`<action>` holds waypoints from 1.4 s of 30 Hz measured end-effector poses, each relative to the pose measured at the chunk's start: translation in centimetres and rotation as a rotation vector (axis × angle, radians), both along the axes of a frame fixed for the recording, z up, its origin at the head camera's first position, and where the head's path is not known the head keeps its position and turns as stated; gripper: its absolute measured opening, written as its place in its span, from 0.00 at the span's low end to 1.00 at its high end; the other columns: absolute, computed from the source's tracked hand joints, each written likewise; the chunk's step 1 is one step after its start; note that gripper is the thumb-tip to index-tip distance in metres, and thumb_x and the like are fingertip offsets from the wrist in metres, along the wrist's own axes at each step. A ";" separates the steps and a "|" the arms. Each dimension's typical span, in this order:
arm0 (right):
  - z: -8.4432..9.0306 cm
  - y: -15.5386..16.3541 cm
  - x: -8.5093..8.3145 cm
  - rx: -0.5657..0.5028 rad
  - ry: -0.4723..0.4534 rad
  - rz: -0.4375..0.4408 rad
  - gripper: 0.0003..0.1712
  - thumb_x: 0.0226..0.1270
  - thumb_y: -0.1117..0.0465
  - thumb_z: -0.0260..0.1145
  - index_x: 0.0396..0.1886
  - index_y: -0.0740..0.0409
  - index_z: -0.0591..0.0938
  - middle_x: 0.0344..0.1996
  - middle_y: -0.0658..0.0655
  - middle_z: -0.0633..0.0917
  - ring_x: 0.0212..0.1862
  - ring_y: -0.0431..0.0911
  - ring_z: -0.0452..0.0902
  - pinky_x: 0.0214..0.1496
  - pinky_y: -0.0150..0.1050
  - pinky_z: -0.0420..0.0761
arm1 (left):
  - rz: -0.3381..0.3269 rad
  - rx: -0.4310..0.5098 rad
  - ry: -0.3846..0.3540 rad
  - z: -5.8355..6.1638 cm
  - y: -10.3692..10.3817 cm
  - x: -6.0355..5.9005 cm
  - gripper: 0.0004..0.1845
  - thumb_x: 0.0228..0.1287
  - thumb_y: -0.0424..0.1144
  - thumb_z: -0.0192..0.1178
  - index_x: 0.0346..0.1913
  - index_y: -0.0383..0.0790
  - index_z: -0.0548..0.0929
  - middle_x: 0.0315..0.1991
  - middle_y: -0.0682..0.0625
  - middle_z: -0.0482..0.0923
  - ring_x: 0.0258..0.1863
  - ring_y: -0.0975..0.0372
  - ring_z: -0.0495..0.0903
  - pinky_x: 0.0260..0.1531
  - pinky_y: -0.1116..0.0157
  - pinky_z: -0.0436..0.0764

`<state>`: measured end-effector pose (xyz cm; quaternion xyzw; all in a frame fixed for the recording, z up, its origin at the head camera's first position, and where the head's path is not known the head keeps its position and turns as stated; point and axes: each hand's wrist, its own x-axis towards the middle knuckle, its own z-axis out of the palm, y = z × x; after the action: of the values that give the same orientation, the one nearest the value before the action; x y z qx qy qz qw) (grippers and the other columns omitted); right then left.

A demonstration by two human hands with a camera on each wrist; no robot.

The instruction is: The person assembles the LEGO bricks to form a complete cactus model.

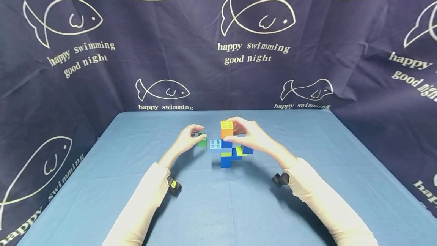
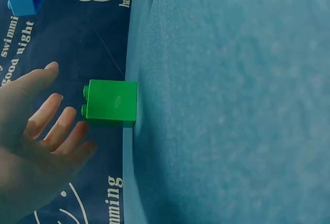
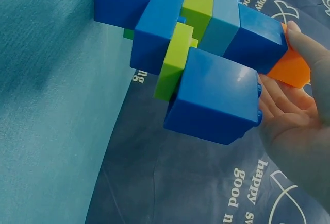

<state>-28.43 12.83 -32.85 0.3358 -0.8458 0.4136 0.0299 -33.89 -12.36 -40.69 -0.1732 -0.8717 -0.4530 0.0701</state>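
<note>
A tower of toy building bricks stands mid-table, with a dark blue brick [image 1: 226, 162] at its foot. Its layers include a lime brick [image 1: 226, 154], a light blue brick [image 1: 215, 144] jutting left, and an orange brick [image 1: 227, 133] on top. My right hand [image 1: 255, 136] pinches the orange brick between thumb and fingers. A side arm of the tower carries a large blue brick [image 3: 214, 92], seen close in the right wrist view. Left of the tower is a green brick [image 2: 111, 100], studs up on the table. My left hand [image 1: 186, 139] hovers beside it, fingers loosely bent and holding nothing.
A blue cloth covers the table [image 1: 218, 208]. Behind and around it hangs a dark curtain [image 1: 205, 67] with white fish drawings and lettering. A small black camera [image 1: 175, 187] sits on the left wrist, and another camera [image 1: 280, 179] on the right.
</note>
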 end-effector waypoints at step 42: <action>0.2 0.0 0.1 -0.045 0.005 0.009 0.22 0.49 0.48 0.66 0.44 0.45 0.72 0.32 0.47 0.80 0.36 0.39 0.78 0.44 0.36 0.78 | -0.040 -0.052 -0.179 -0.8 -1.1 -0.3 0.22 0.46 0.38 0.66 0.47 0.34 0.76 0.38 0.41 0.80 0.39 0.55 0.79 0.44 0.62 0.75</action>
<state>-28.32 12.83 -32.65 0.3397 -0.8347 0.4318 0.0379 -34.20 -13.46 -41.49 -0.1513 -0.8823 -0.4452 -0.0220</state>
